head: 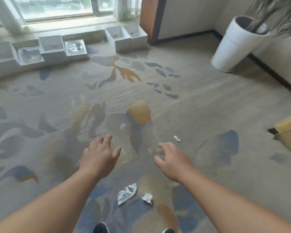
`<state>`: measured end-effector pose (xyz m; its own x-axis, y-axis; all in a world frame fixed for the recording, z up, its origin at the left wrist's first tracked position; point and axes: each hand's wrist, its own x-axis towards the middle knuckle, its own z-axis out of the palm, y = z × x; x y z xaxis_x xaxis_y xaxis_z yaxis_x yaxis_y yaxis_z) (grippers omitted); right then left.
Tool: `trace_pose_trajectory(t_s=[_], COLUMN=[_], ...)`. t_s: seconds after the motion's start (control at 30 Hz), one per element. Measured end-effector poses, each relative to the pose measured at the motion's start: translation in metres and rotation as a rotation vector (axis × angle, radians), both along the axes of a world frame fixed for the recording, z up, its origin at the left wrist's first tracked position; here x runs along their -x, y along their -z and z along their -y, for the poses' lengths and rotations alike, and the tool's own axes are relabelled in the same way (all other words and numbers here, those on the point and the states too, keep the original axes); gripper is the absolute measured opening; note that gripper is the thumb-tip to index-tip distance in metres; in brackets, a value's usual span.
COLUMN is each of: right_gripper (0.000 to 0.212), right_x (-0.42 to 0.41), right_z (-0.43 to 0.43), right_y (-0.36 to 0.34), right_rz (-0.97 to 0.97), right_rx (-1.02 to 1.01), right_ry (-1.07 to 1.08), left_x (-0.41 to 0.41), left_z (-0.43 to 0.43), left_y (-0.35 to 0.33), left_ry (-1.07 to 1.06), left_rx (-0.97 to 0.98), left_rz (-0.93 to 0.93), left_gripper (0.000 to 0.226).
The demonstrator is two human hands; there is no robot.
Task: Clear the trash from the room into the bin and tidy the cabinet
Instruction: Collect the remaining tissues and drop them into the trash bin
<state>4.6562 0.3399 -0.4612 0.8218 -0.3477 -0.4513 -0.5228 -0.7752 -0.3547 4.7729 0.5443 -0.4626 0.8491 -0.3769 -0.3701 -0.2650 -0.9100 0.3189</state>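
Observation:
Three bits of white crumpled paper lie on the patterned carpet. The largest scrap [126,193] and a small ball [147,198] sit close to my feet, between my forearms. A third small scrap [177,138] lies farther out, just beyond my right hand. My left hand [100,155] hovers above the carpet with relaxed, spread fingers and holds nothing. My right hand [172,159] is likewise held out, fingers loosely curved and empty. No bin is in view.
A tall white planter [233,46] with a plant leans at the right wall. White box-shaped units [52,46] line the window wall at the back. A cardboard box [288,132] juts in at the right edge. My shoes [100,228] show at the bottom.

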Motion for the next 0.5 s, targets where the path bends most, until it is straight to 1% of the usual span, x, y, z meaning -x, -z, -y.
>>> trace_pose_trajectory(t_s=[0.13,0.23,0.37,0.5], right_gripper=[0.055,0.054,0.061,0.061], right_x=[0.026,0.036,0.049,0.052], right_z=[0.082,0.149,0.232,0.291], right_y=[0.043,0.092,0.168,0.233], right_rz=[-0.046,-0.067,-0.115,-0.158], right_rx=[0.023,0.011,-0.068,-0.063], right_ry=[0.045,0.054,-0.01,-0.091], left_x=[0.015,0.031,0.059,0.081], left_z=[0.077,0.134,0.196,0.248], left_y=[0.037,0.082,0.151,0.212], left_ry=[0.047,0.048,-0.041,-0.14], left_rx=[-0.014,-0.037,-0.09,-0.1], left_rz=[-0.01,-0.009,-0.026,-0.057], left_gripper=[0.065,0.065,0.064,0.065])
